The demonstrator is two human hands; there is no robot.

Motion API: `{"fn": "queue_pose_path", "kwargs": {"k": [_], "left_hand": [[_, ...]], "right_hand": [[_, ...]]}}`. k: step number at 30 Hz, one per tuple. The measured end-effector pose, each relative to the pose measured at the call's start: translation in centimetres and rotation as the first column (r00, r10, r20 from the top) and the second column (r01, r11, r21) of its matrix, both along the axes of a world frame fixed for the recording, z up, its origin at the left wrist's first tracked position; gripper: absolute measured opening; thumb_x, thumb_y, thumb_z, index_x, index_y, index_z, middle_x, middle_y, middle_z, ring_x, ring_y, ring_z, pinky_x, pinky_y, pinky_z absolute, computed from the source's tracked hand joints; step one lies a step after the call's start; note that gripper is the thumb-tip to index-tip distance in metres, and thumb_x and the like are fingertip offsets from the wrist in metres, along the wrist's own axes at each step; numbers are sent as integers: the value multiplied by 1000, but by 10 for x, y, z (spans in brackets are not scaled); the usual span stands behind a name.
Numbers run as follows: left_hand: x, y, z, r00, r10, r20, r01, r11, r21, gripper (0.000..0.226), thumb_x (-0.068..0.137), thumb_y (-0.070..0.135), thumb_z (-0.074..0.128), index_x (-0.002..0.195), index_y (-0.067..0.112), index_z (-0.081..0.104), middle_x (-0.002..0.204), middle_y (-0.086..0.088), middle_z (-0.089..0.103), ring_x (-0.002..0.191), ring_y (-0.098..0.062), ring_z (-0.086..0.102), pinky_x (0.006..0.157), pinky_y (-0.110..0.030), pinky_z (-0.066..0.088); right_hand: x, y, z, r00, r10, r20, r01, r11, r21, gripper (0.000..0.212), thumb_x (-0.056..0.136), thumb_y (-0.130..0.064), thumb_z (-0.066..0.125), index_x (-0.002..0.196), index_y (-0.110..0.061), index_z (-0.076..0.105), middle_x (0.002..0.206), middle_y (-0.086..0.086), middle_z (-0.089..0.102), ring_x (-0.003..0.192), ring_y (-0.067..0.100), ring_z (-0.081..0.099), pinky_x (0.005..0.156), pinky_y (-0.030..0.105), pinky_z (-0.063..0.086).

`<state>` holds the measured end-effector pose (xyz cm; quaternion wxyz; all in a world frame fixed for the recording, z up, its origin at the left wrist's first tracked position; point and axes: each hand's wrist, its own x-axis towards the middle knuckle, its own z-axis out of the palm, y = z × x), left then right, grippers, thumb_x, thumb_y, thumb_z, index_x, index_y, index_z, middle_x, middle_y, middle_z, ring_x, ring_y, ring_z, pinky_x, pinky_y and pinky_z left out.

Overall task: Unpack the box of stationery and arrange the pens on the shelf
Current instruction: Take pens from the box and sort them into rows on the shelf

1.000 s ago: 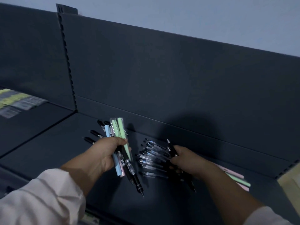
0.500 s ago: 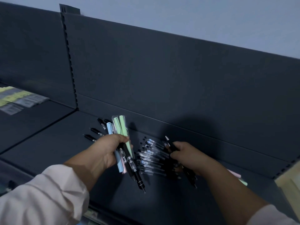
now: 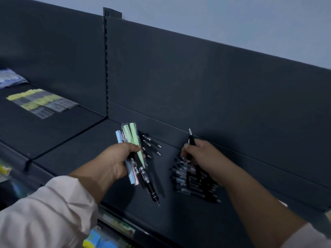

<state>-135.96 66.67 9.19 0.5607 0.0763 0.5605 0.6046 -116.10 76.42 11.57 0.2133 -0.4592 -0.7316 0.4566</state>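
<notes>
Mid-sorting, left hand (image 3: 114, 161) grips mixed pens (image 3: 133, 158); right hand (image 3: 202, 154) fingers pinch a black pen (image 3: 191, 140), probably bound for the shelf (image 3: 75, 151) pile (image 3: 193, 183).

Left hand (image 3: 118, 161) grips a mixed bundle of pens (image 3: 135, 158), pastel green, blue, pink and black, tips down. Right hand (image 3: 202, 156) pinches one black pen (image 3: 191, 140) upright over a pile of black pens (image 3: 193, 183) on the dark shelf (image 3: 75, 154). More black pens (image 3: 151, 144) lie behind the bundle. Flat packets (image 3: 41, 102) far left.
</notes>
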Motion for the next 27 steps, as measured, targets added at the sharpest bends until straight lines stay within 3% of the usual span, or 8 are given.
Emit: {"fn": "queue_pose_path", "kwargs": {"k": [3, 6, 9, 13, 17, 23, 27], "left_hand": [[-22, -10, 2, 1000, 15, 12, -15, 1000, 2, 10, 91, -4, 48, 85, -1, 57, 66, -11, 60, 48, -21, 62, 45, -33, 56], [-45, -21, 1, 999, 27, 22, -27, 1000, -9, 8, 91, -4, 49, 89, -2, 57, 59, -11, 63, 41, -19, 62, 44, -33, 56], [-69, -29, -2, 999, 52, 15, -51, 998, -31, 7, 90, -3, 51, 89, -1, 57, 61, -10, 62, 45, -20, 63, 52, -34, 57], [-99, -35, -11, 997, 71, 2, -71, 996, -48, 7, 90, -2, 51, 91, 0, 58, 73, -11, 60, 64, -22, 60, 85, -39, 52], [-119, -40, -15, 996, 80, 44, -78, 995, -54, 7, 91, -1, 50, 90, 2, 57, 75, -10, 58, 66, -21, 58, 71, -36, 54], [-133, -46, -21, 992, 84, 91, -82, 996, -22, 6, 91, 0, 51, 92, 3, 57, 76, -9, 57, 69, -21, 57, 73, -39, 52], [-140, -45, -26, 992, 78, 104, -76, 997, -28, 8, 91, 0, 53, 97, 3, 57, 79, -9, 59, 71, -21, 59, 71, -40, 53]], "right_hand": [[-32, -7, 5, 999, -22, -29, 22, 1000, 16, 25, 93, -32, 53, 85, -14, 67, 77, -1, 61, 62, 9, 52, 58, 20, 41], [-61, -10, 0, 984, -135, -116, 135, 991, -10, 21, 94, -29, 55, 88, -11, 66, 72, -2, 57, 61, 8, 50, 56, 22, 39], [-86, -11, -11, 909, -310, -277, 264, 945, -191, 11, 93, -20, 56, 89, -12, 61, 63, -1, 52, 52, 8, 45, 50, 22, 37], [-113, -12, -33, 738, -503, -450, 250, 823, -511, 4, 93, -10, 56, 90, -11, 60, 69, 5, 57, 60, 12, 53, 48, 20, 50], [-137, -15, -55, 611, -595, -522, 133, 727, -674, 13, 93, -3, 53, 89, -10, 62, 77, 6, 60, 70, 15, 58, 56, 21, 57], [-153, -14, -77, 619, -633, -464, 143, 672, -726, 12, 91, -7, 59, 101, -13, 57, 107, 10, 58, 85, 24, 64, 60, 31, 56], [-148, -21, -71, 672, -614, -414, 250, 714, -654, 39, 93, -6, 55, 129, -16, 44, 110, 7, 56, 84, 27, 63, 67, 33, 52]]}}
